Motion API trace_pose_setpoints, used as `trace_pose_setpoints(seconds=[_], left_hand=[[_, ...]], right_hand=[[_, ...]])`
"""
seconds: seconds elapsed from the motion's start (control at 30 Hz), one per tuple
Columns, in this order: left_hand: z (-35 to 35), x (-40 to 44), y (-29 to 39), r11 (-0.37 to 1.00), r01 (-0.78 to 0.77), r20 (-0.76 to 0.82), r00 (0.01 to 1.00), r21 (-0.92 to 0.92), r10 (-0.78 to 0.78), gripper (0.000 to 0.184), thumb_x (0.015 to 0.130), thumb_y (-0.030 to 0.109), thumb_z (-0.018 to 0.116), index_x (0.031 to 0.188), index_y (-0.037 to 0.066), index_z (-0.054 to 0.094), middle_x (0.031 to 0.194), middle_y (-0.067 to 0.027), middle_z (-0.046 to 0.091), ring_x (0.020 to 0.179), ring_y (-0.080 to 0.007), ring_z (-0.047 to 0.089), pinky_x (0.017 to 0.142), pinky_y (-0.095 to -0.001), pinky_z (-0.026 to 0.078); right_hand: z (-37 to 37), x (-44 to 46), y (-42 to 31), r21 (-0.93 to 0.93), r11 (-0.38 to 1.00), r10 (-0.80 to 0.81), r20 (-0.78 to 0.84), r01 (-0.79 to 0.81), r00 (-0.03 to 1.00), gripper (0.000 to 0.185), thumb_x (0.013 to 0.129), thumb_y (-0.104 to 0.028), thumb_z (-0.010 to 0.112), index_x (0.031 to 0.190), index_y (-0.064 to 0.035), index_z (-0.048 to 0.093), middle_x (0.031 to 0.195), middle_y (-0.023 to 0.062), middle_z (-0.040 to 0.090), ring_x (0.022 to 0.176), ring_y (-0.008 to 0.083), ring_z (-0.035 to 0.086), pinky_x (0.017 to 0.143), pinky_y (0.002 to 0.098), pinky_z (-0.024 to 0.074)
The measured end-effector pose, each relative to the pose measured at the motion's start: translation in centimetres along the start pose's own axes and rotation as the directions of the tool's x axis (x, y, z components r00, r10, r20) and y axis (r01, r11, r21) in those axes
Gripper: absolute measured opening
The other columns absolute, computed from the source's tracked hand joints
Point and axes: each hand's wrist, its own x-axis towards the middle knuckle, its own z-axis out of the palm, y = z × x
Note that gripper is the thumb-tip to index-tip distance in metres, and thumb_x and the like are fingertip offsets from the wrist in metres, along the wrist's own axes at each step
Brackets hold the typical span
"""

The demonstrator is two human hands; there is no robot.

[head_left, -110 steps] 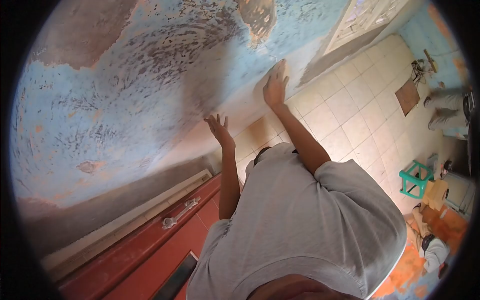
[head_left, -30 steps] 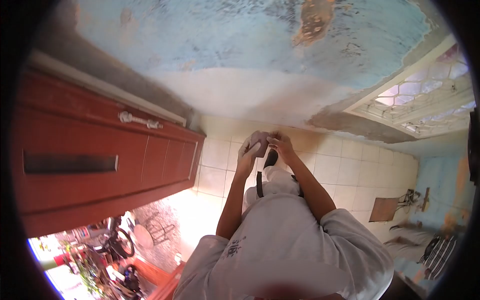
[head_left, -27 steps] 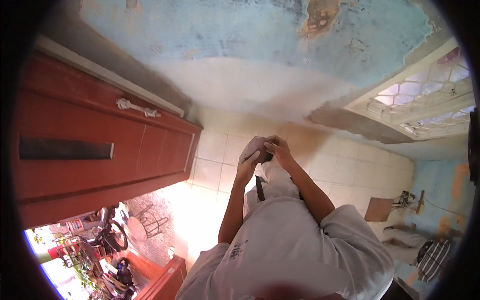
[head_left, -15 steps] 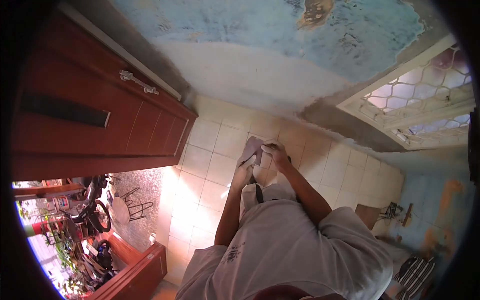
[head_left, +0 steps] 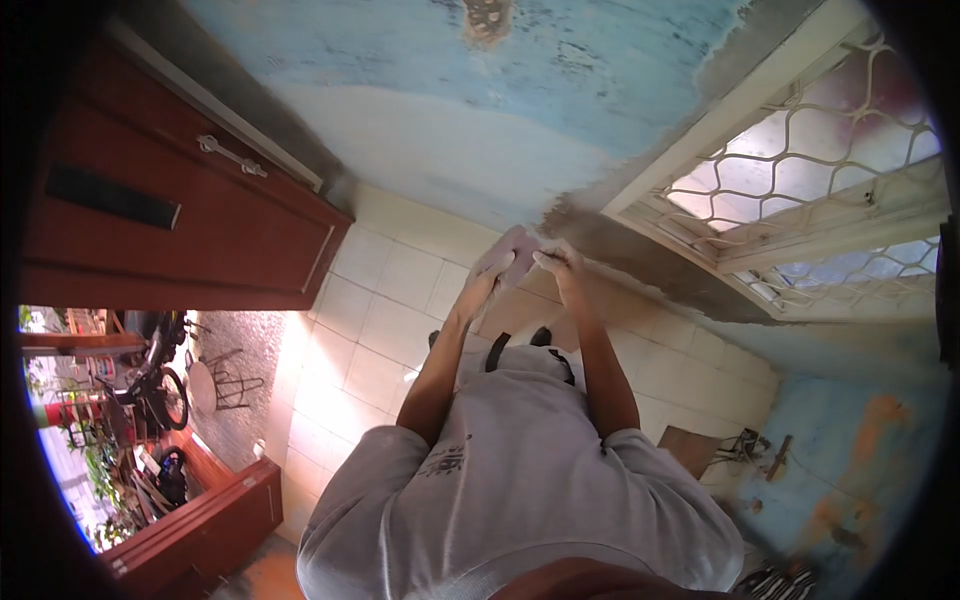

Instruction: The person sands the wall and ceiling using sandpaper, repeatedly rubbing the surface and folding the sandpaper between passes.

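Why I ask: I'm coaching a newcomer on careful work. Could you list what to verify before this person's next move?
1. Sandpaper-like sheet held: ok, the left hand grips it.
2. Right hand gripping the sheet too: cannot tell; its fingertips are at the edge, but contact is unclear.
3. Rough side facing the right way: cannot tell, the texture is too small to read.
4. Wall surface even: not ok, the blue paint is marked and has a bare patch.
5. Footing steady: cannot tell, the grey shirt hides much of the stance.
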Motion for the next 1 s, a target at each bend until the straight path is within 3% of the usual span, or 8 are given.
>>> trace_pose_setpoints(seconds=[0.43,0.5,0.63,0.73,0.8,0.83,0.87,1.0], left_hand=[[0.0,7.6,1.2,0.963,0.12,-0.103,0.99,0.24,-0.098,0.051,0.101,0.033,0.071,0.137,-0.001,0.064,0.122,-0.0066,0.072,0.104,-0.0131,0.068,0.093,-0.0269,0.054],[-1.5,10.7,2.7,0.985,-0.049,-0.237,0.967,0.165,0.088,0.05,0.102,0.036,0.069,0.134,-0.002,0.065,0.121,-0.0072,0.071,0.102,-0.0132,0.066,0.089,-0.0285,0.054],[-2.1,20.1,8.3,0.895,-0.385,-0.721,0.552,0.226,0.42,0.058,0.108,0.043,0.056,0.135,-0.009,0.061,0.119,-0.0148,0.071,0.104,-0.0198,0.066,0.089,-0.0344,0.053],[-1.2,27.5,8.2,0.799,-0.545,-0.786,0.366,0.252,0.498,0.058,0.11,0.042,0.052,0.129,-0.012,0.061,0.112,-0.0175,0.071,0.099,-0.0243,0.066,0.088,-0.0368,0.052],[1.7,28.8,6.5,0.848,-0.491,-0.72,0.515,0.198,0.466,0.048,0.11,0.036,0.053,0.122,-0.009,0.062,0.101,-0.0133,0.065,0.09,-0.0211,0.058,0.084,-0.0367,0.049],[4.6,29.2,5.8,0.811,-0.523,-0.773,0.39,0.261,0.5,0.045,0.11,0.035,0.054,0.116,-0.009,0.062,0.099,-0.0125,0.065,0.089,-0.0208,0.058,0.083,-0.0361,0.048],[6.1,28.3,5.0,0.881,-0.436,-0.72,0.551,0.184,0.423,0.047,0.11,0.034,0.053,0.121,-0.01,0.061,0.101,-0.013,0.065,0.092,-0.0228,0.058,0.085,-0.0364,0.048],[8.8,28.2,2.5,0.888,-0.395,-0.718,0.545,0.235,0.432,0.051,0.112,0.034,0.049,0.14,-0.007,0.052,0.113,-0.0213,0.066,0.102,-0.0302,0.06,0.093,-0.0388,0.047]], right_hand=[[-1.8,4.6,-2.2,0.089,0.994,0.058,0.104,-0.067,0.993,0.013,0.098,-0.013,0.072,0.109,-0.0067,0.067,0.099,0.0007,0.069,0.091,0.0102,0.063,0.084,0.0264,0.0488],[-0.9,6.0,-3.3,0.059,0.996,0.069,0.063,-0.072,0.996,0.023,0.101,-0.017,0.069,0.119,-0.0048,0.065,0.111,0.0053,0.071,0.099,0.014,0.067,0.09,0.0282,0.0501],[-0.6,8.3,-6.0,-0.001,0.996,0.086,-0.012,-0.086,0.996,0.033,0.103,-0.021,0.067,0.13,-0.0053,0.059,0.121,0.0082,0.07,0.107,0.0175,0.068,0.094,0.0309,0.051],[-0.5,10.2,-6.4,-0.005,0.999,0.038,-0.15,-0.039,0.988,0.04,0.104,-0.022,0.066,0.138,-0.0065,0.053,0.129,0.0086,0.067,0.115,0.0198,0.065,0.095,0.0347,0.0522],[0.1,11.5,-6.7,-0.053,0.989,-0.145,-0.35,0.136,0.925,0.046,0.104,-0.021,0.065,0.144,-0.0073,0.047,0.138,0.0099,0.061,0.124,0.0223,0.059,0.097,0.0375,0.0527],[0.7,12.0,-7.2,-0.065,0.988,-0.151,-0.349,0.137,0.925,0.046,0.104,-0.021,0.065,0.144,-0.0073,0.047,0.138,0.0099,0.061,0.124,0.0223,0.059,0.097,0.0375,0.0527],[1.5,12.3,-8.2,-0.087,0.979,-0.202,-0.377,0.182,0.904,0.048,0.104,-0.016,0.062,0.146,-0.0049,0.042,0.141,0.012,0.056,0.129,0.0243,0.056,0.098,0.0375,0.0528],[2.2,12.9,-8.4,-0.254,0.94,-0.323,-0.439,0.23,0.838,0.054,0.104,-0.009,0.058,0.152,-0.0025,0.034,0.152,0.0156,0.041,0.138,0.029,0.048,0.104,0.0415,0.0514]])
